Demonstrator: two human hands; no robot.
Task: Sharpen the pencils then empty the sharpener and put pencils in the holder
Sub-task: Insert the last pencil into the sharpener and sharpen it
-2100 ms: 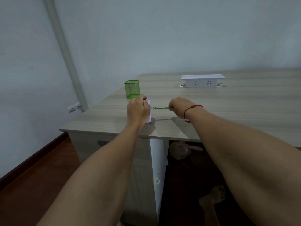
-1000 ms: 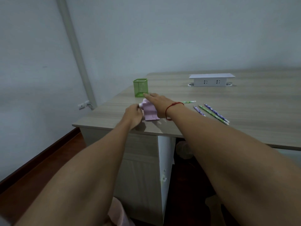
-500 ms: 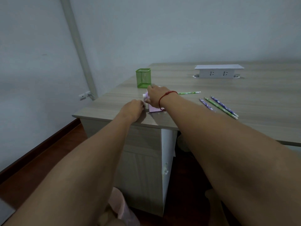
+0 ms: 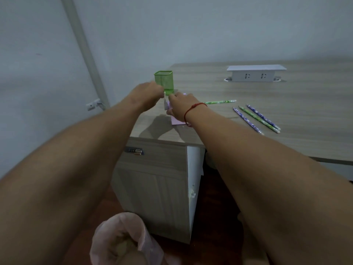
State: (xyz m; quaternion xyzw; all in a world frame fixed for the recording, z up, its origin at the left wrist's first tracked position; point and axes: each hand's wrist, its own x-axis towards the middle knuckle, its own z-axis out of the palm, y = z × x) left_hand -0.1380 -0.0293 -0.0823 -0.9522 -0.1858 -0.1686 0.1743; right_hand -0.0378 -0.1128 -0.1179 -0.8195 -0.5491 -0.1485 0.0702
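1. the pink pencil sharpener sits near the front left corner of the wooden desk, mostly hidden under the right hand; only a pale pink lower corner shows.
2. a small clear-and-lilac piece, seemingly the sharpener's shavings drawer, is between the two hands, blurred.
3. the left hand has its fingers closed on the left edge of that piece; the right hand's fingers are curled onto it and the sharpener body from the other side.
4. the green mesh pencil holder stands upright just behind the hands.
5. one green pencil lies right of the right hand; three more, two purple and one green, lie side by side further right.
6. a white socket box sits at the back of the desk; a bin with a pink liner stands on the floor below.
7. compared with half a second ago, the left hand has lifted off the desk edge up to the right hand, and the bin shows more fully.
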